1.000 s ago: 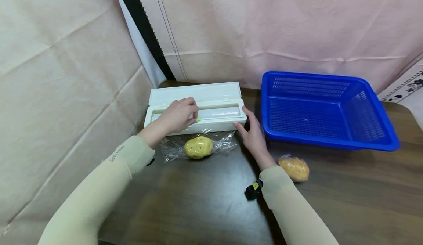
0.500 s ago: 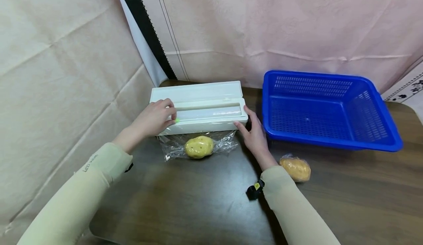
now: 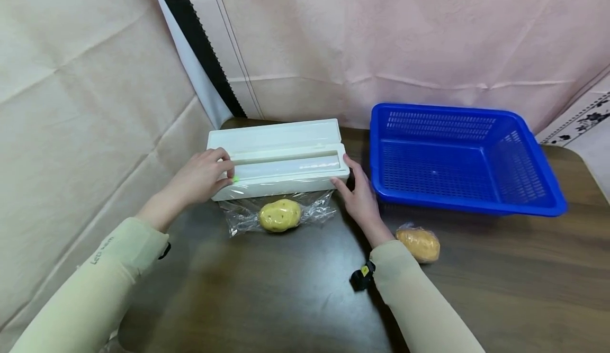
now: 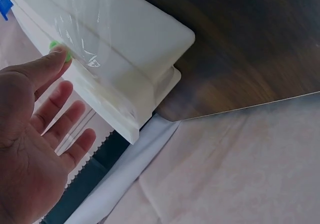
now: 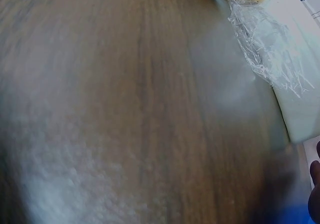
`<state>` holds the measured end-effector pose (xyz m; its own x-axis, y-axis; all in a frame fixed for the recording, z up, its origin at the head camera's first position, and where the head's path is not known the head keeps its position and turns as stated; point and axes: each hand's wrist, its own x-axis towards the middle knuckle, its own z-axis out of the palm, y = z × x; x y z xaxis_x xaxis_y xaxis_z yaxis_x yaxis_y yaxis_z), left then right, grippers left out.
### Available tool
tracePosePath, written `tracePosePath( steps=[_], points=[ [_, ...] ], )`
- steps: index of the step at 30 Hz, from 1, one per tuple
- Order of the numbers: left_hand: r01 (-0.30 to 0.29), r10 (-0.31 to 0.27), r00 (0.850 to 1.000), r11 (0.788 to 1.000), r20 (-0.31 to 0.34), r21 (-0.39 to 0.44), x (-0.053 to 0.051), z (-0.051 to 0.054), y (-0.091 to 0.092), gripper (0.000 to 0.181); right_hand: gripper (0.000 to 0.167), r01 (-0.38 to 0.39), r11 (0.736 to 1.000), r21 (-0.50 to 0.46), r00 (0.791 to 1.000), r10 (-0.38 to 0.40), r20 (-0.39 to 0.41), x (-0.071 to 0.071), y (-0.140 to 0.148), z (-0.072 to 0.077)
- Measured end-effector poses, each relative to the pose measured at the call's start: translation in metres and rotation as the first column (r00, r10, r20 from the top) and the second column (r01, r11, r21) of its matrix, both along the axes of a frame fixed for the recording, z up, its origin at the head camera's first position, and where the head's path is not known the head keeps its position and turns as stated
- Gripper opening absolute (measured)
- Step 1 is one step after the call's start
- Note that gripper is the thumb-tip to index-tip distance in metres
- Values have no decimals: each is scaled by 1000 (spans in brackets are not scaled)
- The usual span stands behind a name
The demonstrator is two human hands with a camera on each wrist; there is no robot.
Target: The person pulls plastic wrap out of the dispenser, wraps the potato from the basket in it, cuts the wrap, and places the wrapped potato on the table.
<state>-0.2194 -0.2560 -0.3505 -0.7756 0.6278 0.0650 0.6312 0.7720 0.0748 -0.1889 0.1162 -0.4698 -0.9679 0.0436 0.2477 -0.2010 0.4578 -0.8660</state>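
Note:
A white cling film dispenser [image 3: 281, 187] lies on the table with its lid tipped back and a roll inside. My left hand [image 3: 197, 177] pinches the small green slider [image 4: 68, 56] on its front edge, near the left end; the other fingers are loosely bent in the left wrist view. Thumb and fingers of my right hand [image 3: 360, 197] grip the dispenser's right end. Clear film [image 3: 320, 210] hangs from the front onto the table, and a yellow potato [image 3: 279, 215] sits on or in it; I cannot tell which. Only fingertips of the right hand show in the right wrist view.
A blue plastic basket [image 3: 469, 205] stands right of the dispenser. In front of it, beside the right forearm, is a yellow-brown lump wrapped in clear film [image 3: 419, 244]. Pink cloth [image 3: 405, 35] hangs behind and to the left of the wooden table [image 3: 267, 300].
My left hand has slid left along the dispenser's front edge with the green slider, from near the middle to near the left end. The right hand has stayed on the right end.

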Motion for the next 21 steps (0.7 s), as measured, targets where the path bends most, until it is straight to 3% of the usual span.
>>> tracePosePath(
  steps=[11,21],
  points=[
    [-11,12,999,999,-39,36,5,-3,-29,15,67,1,1000,9,1000,-1,6,0,-1,0],
    [34,-28,993,998,-111,55,4,-7,-47,22,67,-5,1000,16,1000,5,25,0,0,-1]
  ],
)
